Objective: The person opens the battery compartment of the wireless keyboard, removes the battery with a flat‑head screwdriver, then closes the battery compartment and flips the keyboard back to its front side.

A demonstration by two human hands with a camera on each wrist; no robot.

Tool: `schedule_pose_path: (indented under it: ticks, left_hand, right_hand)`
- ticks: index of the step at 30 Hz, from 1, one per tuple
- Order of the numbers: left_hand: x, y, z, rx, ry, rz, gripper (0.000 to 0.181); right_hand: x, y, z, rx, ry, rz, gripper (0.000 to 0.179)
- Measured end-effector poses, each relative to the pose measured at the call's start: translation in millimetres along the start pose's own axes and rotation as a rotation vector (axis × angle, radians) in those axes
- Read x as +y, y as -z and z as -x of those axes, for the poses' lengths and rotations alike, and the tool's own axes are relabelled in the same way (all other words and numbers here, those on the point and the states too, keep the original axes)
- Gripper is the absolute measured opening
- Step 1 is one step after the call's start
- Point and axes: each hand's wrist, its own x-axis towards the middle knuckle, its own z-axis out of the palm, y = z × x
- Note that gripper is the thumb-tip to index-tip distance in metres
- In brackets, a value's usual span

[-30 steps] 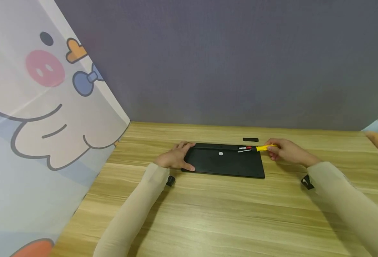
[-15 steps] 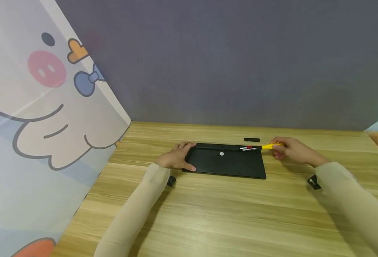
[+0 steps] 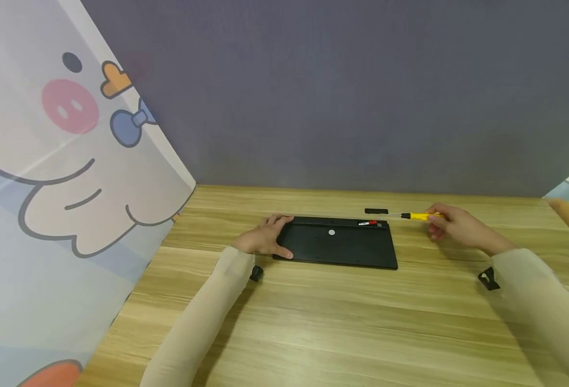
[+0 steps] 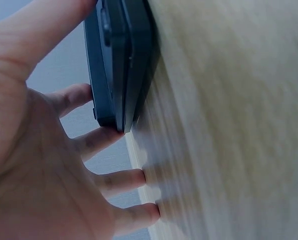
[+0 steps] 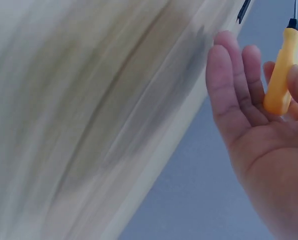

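A black keyboard [image 3: 339, 250], apparently face down, lies on the table with a round white sticker on it. In the slot of its far ridge sits a small red and white battery [image 3: 367, 223]. My left hand [image 3: 264, 236] spans the keyboard's left end, thumb on its upper face. In the left wrist view, the spread, straight fingers touch the keyboard edge and the table. My right hand [image 3: 460, 228] pinches the yellow handle of a screwdriver [image 5: 283, 75] between thumb and fingers, other fingers extended. Its metal shaft points left, beyond the keyboard's far right corner.
A small black cover [image 3: 376, 211] lies behind the keyboard, close to the screwdriver's tip. The wooden table [image 3: 337, 322] meets a grey partition [image 3: 342, 107] at the back. A panel printed with cartoons [image 3: 95, 215] stands along the left side.
My right hand has drawn the screwdriver rightward and slightly back, so its shaft has left the battery slot. The battery remains there. My left hand has stayed on the keyboard's left end.
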Motion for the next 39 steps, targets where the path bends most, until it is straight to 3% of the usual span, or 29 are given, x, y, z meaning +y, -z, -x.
schedule_pose_path:
  ticks: [6, 11, 15, 25, 39]
  left_hand:
    - [-1.3, -0.1, -3.3, -0.003, -0.003, -0.005, 0.101]
    - [-2.9, 1.2, -4.7, 0.008, -0.010, -0.003, 0.100]
    - [-3.4, 1.3, -5.8, 0.009, -0.004, 0.000, 0.100]
    - [-4.5, -0.1, -8.5, 0.025, 0.005, -0.018, 0.100]
    - [-4.4, -0.5, -8.3, 0.025, 0.000, -0.006, 0.099]
  right_hand:
    - [5.1, 4.8, 13.2, -0.034, -0.080, 0.023, 0.030]
    - [8.8, 4.7, 19.1, 0.021, -0.125, 0.113, 0.032]
    - [12.7, 0.6, 20.0, 0.058, -0.138, 0.171, 0.033]
    - [7.9, -16.9, 14.1, 0.027, -0.123, 0.337, 0.026]
    - [-0.4, -29.9, 9.0, -0.046, -0.203, 0.346, 0.034]
